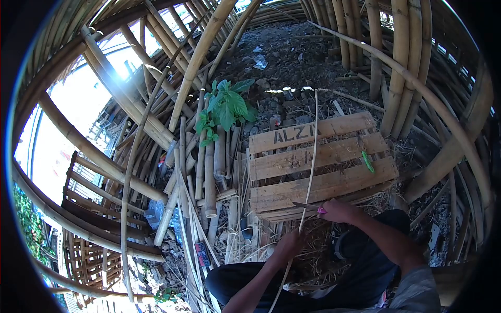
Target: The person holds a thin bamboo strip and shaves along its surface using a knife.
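Note:
A long, thin bamboo strip [313, 151] runs upright past the wooden crate and down between my legs. My left hand [288, 246] is closed around its lower part. Just above and to the right, my right hand [340, 212] grips a knife [302, 205] with a pink handle. The knife's blade points left and crosses the strip, apparently touching it. Under the strip lies the slatted wooden crate [271, 194], with dark lettering on its far slat. A bright green, slim object [368, 161] rests on the crate's right side; its kind is unclear.
Cut bamboo poles [210, 177] and loose strips [189, 219] lie to the left. A leafy green plant [227, 107] stands beyond them. Bamboo posts [401, 62] rise at the right, and a curved pole [417, 83] arches overhead. A dark red-marked object [202, 254] lies near my left knee.

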Demonstrator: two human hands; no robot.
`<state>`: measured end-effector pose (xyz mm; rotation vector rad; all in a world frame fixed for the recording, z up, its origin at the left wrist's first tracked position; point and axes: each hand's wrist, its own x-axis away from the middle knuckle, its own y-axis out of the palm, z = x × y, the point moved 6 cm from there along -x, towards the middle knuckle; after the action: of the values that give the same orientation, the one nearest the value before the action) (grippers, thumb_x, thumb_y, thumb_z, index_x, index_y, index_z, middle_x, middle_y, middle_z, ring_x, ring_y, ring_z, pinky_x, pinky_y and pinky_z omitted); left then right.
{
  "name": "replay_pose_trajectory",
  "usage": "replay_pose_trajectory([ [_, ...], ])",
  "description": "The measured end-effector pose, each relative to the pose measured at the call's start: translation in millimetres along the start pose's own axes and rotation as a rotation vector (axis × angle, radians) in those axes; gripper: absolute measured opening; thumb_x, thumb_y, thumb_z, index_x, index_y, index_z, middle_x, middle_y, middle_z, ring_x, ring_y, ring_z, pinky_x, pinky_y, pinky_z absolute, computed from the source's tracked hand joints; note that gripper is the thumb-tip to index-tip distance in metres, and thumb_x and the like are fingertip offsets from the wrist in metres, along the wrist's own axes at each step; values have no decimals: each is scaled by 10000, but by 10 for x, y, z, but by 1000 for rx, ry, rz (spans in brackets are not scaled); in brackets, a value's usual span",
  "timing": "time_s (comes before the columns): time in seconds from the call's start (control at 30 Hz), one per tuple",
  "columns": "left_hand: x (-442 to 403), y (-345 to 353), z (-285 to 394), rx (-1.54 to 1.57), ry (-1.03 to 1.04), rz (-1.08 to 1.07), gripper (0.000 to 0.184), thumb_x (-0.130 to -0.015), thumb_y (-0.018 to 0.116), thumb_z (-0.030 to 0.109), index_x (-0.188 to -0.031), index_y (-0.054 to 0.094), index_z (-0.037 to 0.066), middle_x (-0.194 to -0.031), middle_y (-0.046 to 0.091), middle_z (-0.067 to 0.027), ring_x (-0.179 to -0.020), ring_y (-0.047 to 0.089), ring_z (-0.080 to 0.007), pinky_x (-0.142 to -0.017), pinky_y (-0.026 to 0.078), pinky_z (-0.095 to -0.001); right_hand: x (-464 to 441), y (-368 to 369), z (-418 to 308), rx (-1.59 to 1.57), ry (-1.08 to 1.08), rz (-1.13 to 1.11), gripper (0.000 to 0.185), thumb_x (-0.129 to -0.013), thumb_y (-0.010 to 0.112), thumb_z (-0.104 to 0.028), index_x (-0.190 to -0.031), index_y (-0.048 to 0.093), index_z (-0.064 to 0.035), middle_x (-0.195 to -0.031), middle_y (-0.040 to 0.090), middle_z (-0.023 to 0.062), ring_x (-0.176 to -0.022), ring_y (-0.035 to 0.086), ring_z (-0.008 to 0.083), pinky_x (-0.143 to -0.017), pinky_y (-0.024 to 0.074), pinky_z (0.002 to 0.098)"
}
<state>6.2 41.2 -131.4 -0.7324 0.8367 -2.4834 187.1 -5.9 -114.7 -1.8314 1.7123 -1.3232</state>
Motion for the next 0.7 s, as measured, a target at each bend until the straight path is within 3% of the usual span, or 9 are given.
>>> replay_pose_trajectory([
  [0.03,7,1,-7,96,-22,-19,466,-917,428,413,-915,561,-33,-729,590,-254,-768,579,-438,-671,432,-491,5,7,-33,-4,-45,-13,363,-836,569,-347,-849,625,12,-791,623,244,-794,614,397,-749,481,468],
  [0.17,-31,44,-76,9,-36,-24,415,-924,411,369,-891,538,-25,-745,582,-278,-774,561,-464,-677,421,-533,-135,114,72,187,12,91,287,-810,556,-263,-867,641,6,-789,637,215,-759,634,362,-704,502,457],
  [0.23,-27,16,-54,24,-38,31,423,-924,409,380,-893,541,-21,-725,579,-280,-755,561,-469,-667,421,-541,-131,21,73,127,11,300,288,-806,548,-275,-813,647,-4,-740,630,213,-729,634,366,-680,507,464],
  [0.37,-34,16,-52,-28,-40,28,411,-925,407,367,-892,542,-20,-736,581,-285,-760,564,-468,-671,423,-544,-34,22,-91,84,-29,266,283,-798,551,-271,-760,641,-5,-695,618,221,-716,631,372,-677,510,457],
  [0.43,-21,-11,16,-79,-52,21,392,-924,409,349,-892,539,-20,-743,583,-287,-768,566,-466,-676,425,-544,-38,153,-178,138,-217,176,311,-803,547,-285,-724,632,3,-675,609,229,-701,628,378,-670,513,452],
  [0.53,-16,5,8,-51,-55,10,371,-921,413,327,-905,534,-23,-747,584,-287,-772,566,-466,-680,424,-544,-110,74,0,177,-29,285,332,-810,543,-301,-724,630,7,-684,608,234,-707,628,381,-690,506,464],
  [0.67,-6,-7,37,-42,-32,15,372,-919,413,322,-898,538,-28,-752,583,-289,-774,565,-466,-686,423,-542,-63,-128,100,125,21,359,366,-819,526,-319,-733,631,21,-682,607,239,-709,627,387,-696,501,472],
  [0.7,-9,0,28,-37,-8,38,371,-920,412,319,-898,540,-28,-749,582,-290,-774,564,-467,-688,424,-540,-67,-62,58,119,-17,286,370,-819,526,-321,-739,634,24,-680,606,240,-706,627,387,-685,501,472],
])
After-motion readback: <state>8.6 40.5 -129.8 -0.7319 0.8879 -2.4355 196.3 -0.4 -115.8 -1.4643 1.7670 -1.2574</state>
